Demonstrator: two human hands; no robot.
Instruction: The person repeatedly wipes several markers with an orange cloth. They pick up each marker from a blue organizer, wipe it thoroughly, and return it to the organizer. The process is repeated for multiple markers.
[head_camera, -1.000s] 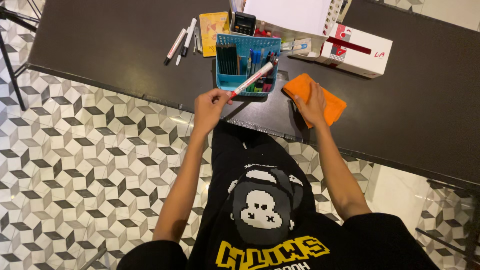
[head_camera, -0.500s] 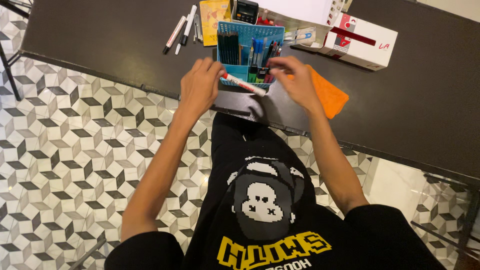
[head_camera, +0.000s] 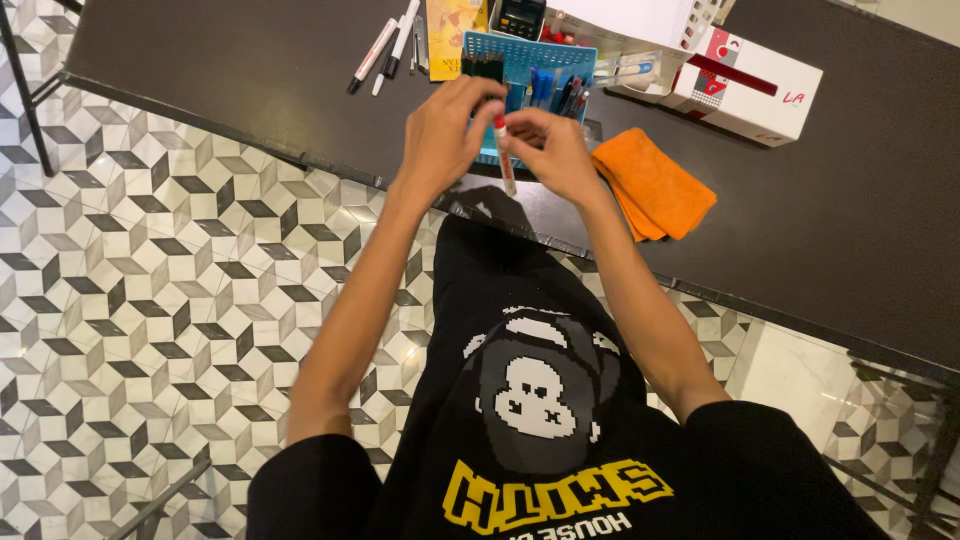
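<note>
A: Where is the marker?
B: Above the dark table, in front of the blue basket, beside the orange cloth.
A: Hand state?
B: The left hand and right hand both pinch the red-and-white marker, held nearly upright.

Light: we see even, fairly bright indoor light from overhead; no harsh shadows
Glare: soft sheen on the dark matte tabletop near its front edge; pale reflections on the glossy patterned floor tiles
Sharpness: mostly crisp; hands slightly soft
Edges: wide-angle stretch toward corners
</note>
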